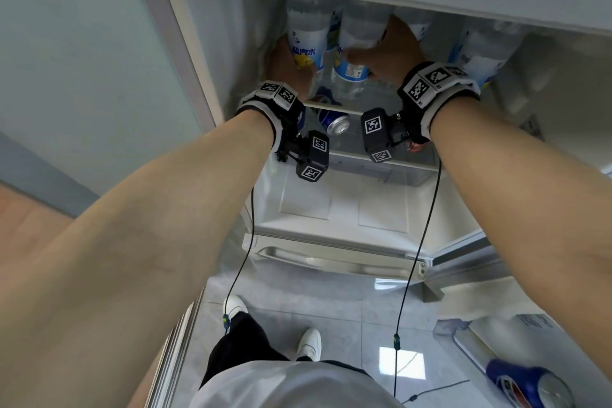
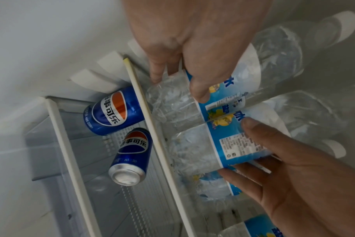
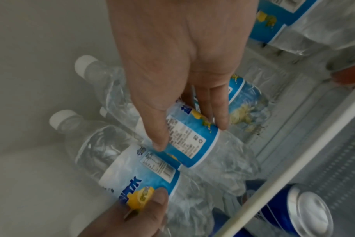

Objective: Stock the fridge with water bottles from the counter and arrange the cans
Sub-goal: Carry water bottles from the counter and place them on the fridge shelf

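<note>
Both my hands are inside the fridge on the upper glass shelf (image 2: pixel 150 112). My left hand (image 1: pixel 291 63) (image 2: pixel 178 87) grips a water bottle (image 1: pixel 304 33) (image 2: pixel 233 83) with a blue and white label. My right hand (image 1: pixel 387 53) (image 3: pixel 191 136) grips the neighbouring water bottle (image 1: pixel 357 40) (image 3: pixel 192 144), thumb on one side and fingers on the other. The two bottles lie side by side with their white caps toward the back wall. Two blue cans (image 2: pixel 113 110) (image 2: pixel 132 155) lie on the shelf below.
More water bottles lie under and to the right of the held ones (image 1: pixel 483 53) (image 3: pixel 245 109). Another blue can (image 1: pixel 526 387) sits in the door bin at the lower right. The fridge's left wall (image 1: pixel 212 43) is close to my left hand.
</note>
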`<state>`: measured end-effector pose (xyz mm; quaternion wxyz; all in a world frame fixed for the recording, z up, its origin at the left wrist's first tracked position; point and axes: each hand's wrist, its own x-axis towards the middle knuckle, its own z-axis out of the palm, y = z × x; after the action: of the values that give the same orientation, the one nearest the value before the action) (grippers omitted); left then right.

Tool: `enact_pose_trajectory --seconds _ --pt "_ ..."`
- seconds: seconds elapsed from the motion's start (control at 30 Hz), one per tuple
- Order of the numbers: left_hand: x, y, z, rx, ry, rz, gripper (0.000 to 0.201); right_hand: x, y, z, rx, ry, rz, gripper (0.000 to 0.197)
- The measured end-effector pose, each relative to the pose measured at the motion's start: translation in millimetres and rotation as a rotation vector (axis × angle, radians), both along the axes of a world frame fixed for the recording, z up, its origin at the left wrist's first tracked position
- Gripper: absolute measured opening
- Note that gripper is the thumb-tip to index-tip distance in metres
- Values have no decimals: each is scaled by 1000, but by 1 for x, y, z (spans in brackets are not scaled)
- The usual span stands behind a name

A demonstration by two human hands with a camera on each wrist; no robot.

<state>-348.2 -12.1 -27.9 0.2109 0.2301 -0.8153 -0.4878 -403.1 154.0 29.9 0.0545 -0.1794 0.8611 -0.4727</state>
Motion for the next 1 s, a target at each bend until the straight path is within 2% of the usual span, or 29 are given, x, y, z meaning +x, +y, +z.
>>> enact_pose_trajectory --seconds 0.07,0.23,0.43,0.63,0.77,0.87,0.93,1.0 --pt "0 -2 0 -14 9 -5 48 -1 3 -6 -44 3 -9 75" --pt "1 -4 1 -33 4 -26 49 3 2 -2 -25 8 10 59" --pt "5 0 0 -48 10 -36 49 -1 0 -10 -31 38 -13 63" --pt "16 -1 4 -50 -44 -72 55 -5 1 -8 16 29 45 68" --pt "31 5 -13 20 -74 -52 75 -2 4 -15 11 70 31 64" --pt "51 16 -38 75 -12 -74 61 0 8 -27 -24 66 -9 62" --pt "66 20 -47 97 -22 -116 57 2 10 -37 -20 87 -79 53" --pt "81 21 -52 89 -39 -180 56 11 14 -42 -16 119 -116 26"
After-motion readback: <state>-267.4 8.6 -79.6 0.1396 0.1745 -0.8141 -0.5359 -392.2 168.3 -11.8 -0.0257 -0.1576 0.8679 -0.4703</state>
